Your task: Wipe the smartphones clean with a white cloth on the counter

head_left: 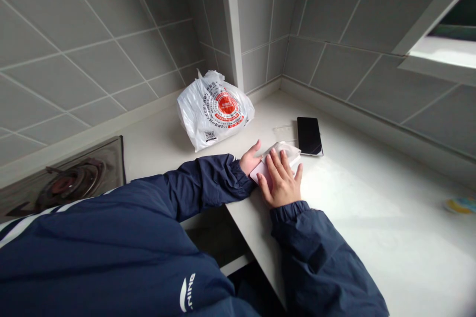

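Note:
A flat, pale pink phone-sized slab (pixel 263 170) lies between my two hands above the counter, close to its front edge. My left hand (pixel 250 159) holds it from the left side, thumb stretched out and apart; the other fingers are hidden beneath it. A crumpled white tissue (pixel 284 149) covers the far part of the slab. Across the tissue and slab rests my right hand (pixel 281 181), flat with spread fingers. Just beyond is a clear, thin, case-like piece (pixel 284 132). To its right lies a dark-screened phone or small tablet (pixel 309 135).
A white plastic bag (pixel 197 119) with a red round print stands at the back left of the pale counter (pixel 357 198). A gas stove (pixel 67 178) is at far left. Tiled walls (pixel 256 15) meet behind. A blurred yellow-blue item (pixel 461 205) lies far right.

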`<state>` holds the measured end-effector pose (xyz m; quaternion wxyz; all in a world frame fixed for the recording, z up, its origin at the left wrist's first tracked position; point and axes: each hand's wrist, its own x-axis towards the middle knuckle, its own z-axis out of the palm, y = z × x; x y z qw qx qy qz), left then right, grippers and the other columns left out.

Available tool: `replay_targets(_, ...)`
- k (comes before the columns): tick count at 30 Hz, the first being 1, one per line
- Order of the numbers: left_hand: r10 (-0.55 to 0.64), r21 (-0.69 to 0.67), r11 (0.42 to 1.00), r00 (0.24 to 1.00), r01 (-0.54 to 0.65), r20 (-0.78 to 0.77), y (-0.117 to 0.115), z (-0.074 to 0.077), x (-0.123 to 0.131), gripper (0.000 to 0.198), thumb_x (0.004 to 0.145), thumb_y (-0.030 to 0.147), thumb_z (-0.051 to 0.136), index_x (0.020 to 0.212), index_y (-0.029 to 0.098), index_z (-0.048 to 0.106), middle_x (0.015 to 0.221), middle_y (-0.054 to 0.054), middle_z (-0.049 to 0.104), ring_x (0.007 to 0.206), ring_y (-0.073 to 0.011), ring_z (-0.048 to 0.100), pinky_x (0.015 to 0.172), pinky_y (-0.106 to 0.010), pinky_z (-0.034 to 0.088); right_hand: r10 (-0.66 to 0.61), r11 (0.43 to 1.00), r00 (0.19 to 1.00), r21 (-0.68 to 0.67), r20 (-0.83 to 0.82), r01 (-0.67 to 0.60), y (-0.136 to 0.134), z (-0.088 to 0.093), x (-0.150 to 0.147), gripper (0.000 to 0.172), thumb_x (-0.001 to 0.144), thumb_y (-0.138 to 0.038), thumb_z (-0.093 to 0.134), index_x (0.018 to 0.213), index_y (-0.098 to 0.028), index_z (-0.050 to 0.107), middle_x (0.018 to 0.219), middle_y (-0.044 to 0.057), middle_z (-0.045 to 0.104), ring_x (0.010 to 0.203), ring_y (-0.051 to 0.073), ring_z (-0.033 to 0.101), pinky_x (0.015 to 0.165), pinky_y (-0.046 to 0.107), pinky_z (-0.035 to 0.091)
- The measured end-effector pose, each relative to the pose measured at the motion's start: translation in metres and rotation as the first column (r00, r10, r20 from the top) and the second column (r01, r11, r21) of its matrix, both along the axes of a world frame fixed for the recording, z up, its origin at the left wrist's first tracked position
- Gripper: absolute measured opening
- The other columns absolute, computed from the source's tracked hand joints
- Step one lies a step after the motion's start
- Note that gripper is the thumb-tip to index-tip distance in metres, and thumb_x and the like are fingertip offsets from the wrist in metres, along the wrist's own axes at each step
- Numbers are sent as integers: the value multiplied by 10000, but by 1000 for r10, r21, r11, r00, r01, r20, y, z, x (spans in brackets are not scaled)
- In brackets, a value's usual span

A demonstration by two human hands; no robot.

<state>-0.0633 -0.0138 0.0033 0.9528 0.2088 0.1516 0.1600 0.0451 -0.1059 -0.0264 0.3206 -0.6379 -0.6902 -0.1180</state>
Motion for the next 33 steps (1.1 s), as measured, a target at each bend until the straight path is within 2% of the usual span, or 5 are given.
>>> replay_targets(3, -4, -5, 1000, 1000, 4, -21, 0, 2, 0, 965, 935, 785, 151, 1484, 50, 453, 1449, -233, 522, 1436, -355, 400, 1212, -496, 155, 10, 1000, 1000, -6, 10, -10, -1, 0, 0, 546, 975, -402, 462, 1484, -203, 474, 1561, 89, 479, 1498, 244, 373, 1253, 560, 1)
replay_targets(10, -74, -5, 997, 997, 74, -24, 3, 3, -5, 822, 990, 678, 137, 1572, 135, 341, 1420, -173, 565, 1322, -300, 547, 1147, -444, 288, -198, 978, 980, -71, -32, 195, 1, 1, 10, 618, 1006, -448, 381, 1546, -148, 387, 1617, 142, 371, 1529, 282, 306, 1230, 605, 98)
replay_targets(18, -69, 34, 997, 998, 68, 15, -4, 6, -5, 853, 992, 681, 81, 1599, 121, 293, 1380, -177, 598, 1188, -273, 641, 1061, -395, 385, -47, 999, 999, -16, 2, 47, 0, 5, 13, 538, 996, -417, 426, 1495, -223, 483, 1544, 105, 500, 1466, 282, 423, 1236, 597, -23)
replay_targets(27, -82, 33, 996, 997, 82, -4, -3, 5, -6, 751, 1026, 605, 124, 1609, 162, 292, 1341, -151, 636, 1005, -247, 705, 944, -374, 453, -171, 985, 981, -49, -87, 167, 1, 1, 13, 649, 998, -432, 432, 1588, -193, 306, 1619, 139, 380, 1530, 296, 302, 1221, 618, 145)
replay_targets(33, -62, -37, 997, 997, 64, 55, 4, -2, -6, 850, 984, 710, 146, 1554, 125, 380, 1306, -173, 649, 1122, -261, 676, 983, -374, 443, -34, 998, 994, -62, -103, 28, 0, 5, 13, 485, 1008, -406, 429, 1450, -232, 524, 1541, 106, 508, 1474, 278, 414, 1234, 626, 68)
